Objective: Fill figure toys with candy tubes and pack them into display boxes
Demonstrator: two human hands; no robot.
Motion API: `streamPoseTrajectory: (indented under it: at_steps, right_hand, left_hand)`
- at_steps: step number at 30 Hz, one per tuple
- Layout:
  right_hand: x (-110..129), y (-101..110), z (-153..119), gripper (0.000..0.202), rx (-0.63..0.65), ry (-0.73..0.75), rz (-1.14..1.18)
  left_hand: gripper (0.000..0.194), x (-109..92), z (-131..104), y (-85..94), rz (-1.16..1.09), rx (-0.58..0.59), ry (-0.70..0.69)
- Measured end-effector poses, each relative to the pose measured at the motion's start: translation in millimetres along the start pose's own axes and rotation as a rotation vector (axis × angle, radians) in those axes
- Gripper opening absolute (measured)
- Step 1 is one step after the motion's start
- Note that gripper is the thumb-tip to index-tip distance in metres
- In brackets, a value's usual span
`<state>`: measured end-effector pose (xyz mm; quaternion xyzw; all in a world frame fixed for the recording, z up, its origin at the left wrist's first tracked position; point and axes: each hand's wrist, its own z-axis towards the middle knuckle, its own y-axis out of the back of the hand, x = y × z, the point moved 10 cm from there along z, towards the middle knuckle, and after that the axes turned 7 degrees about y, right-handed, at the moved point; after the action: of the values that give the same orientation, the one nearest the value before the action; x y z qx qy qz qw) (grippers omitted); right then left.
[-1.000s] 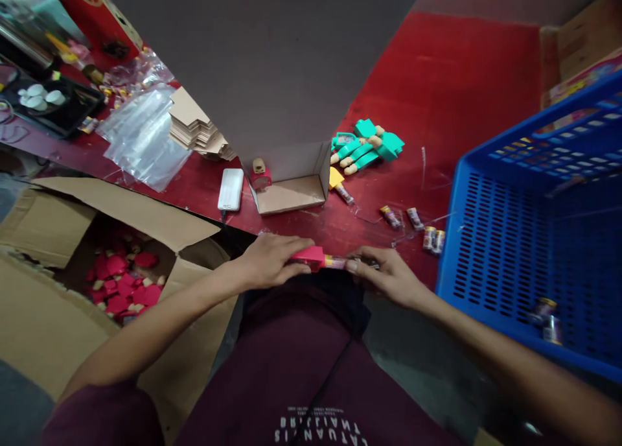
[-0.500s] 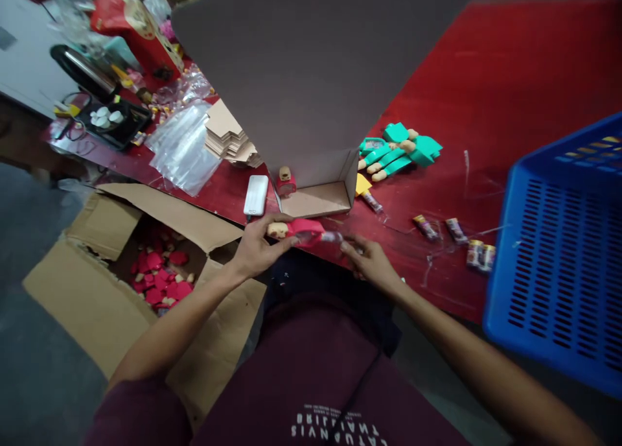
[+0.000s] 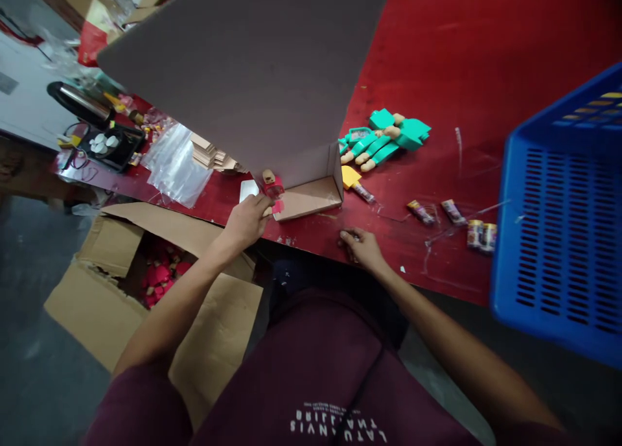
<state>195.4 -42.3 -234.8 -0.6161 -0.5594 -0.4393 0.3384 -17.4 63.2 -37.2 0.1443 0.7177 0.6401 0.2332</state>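
My left hand is closed around a red-and-tan toy, mostly hidden by the fingers, at the left end of an open cardboard box. Inside that end stands another red toy with a tan head. My right hand rests at the table's front edge with curled fingers; what they hold, if anything, I cannot make out. To the right of the box lie several green toys with tan ends. A yellow piece attached to a small wrapped packet lies nearer.
Small packets lie near a blue plastic basket on the right. Below left, a large carton holds many red toys. Clear bags, cardboard pieces and a kettle occupy the table's left side.
My hands have moved apart. The left carried the red toy up and left to the box, while the right let go of its wrapped end and stays near the table edge.
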Motion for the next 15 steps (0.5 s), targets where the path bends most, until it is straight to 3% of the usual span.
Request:
streamPoseTrajectory:
  at_steps: [5, 9, 12, 15]
  right_hand:
    - [-1, -5, 8, 0.053, 0.023, 0.010, 0.000]
    - [6, -3, 6, 0.054, 0.019, 0.083, -0.083]
    - [23, -2, 1, 0.047, -0.001, 0.174, -0.169]
    - [59, -17, 1, 0.043, 0.026, 0.319, -0.242]
  left_hand:
    - [0.019, 5, 17, 8.7, -0.155, 0.008, 0.028]
    - [0.026, 8, 30, 4.8, -0.174, -0.007, 0.123]
    - [0.041, 19, 30, -3.6, -0.181, -0.067, 0.242]
    - [0.044, 29, 26, -14.7, -0.241, -0.149, 0.295]
